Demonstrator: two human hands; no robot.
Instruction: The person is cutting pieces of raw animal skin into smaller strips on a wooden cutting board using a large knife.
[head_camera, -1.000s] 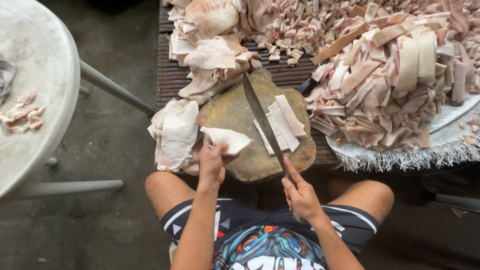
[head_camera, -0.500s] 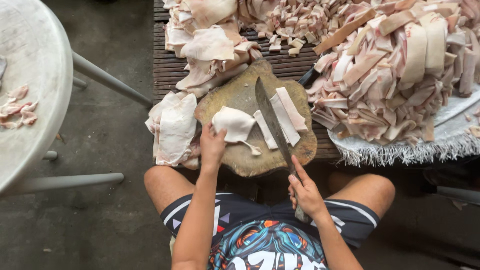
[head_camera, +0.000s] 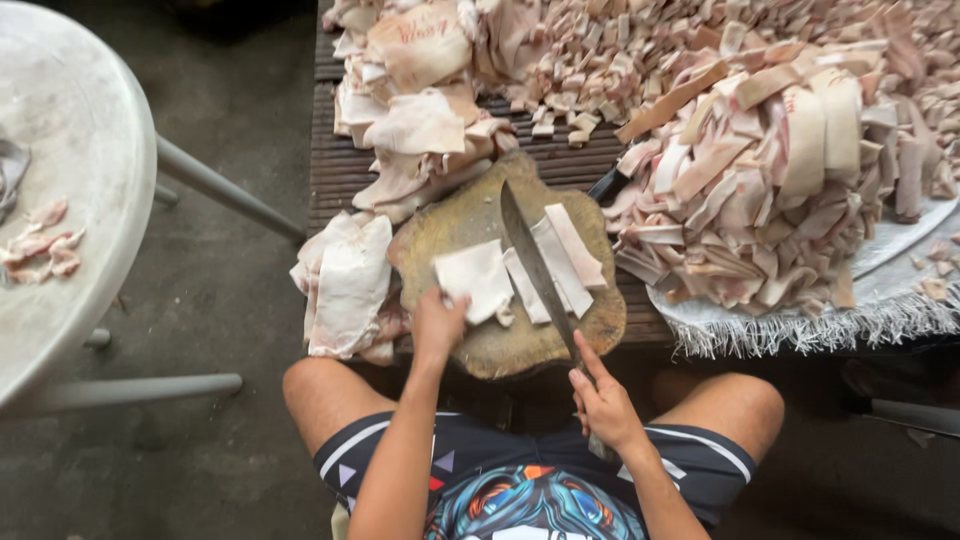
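A round wooden chopping block (head_camera: 470, 215) sits in front of my knees. My left hand (head_camera: 437, 325) presses a pale flat slab of pork skin (head_camera: 476, 278) onto the block. My right hand (head_camera: 604, 403) grips the handle of a long cleaver (head_camera: 528, 256), whose blade lies across the block between the slab and two cut strips (head_camera: 566, 252) at its right.
A stack of uncut skin slabs (head_camera: 348, 282) hangs at the block's left edge. More slabs (head_camera: 420, 120) lie behind. A large heap of cut strips (head_camera: 780, 170) fills a tray at right. A round white table (head_camera: 70, 170) with a few scraps stands at left.
My left hand has pulled the skin slab from the block's left edge toward its middle. The cleaver has swung slightly, staying beside the cut strips.
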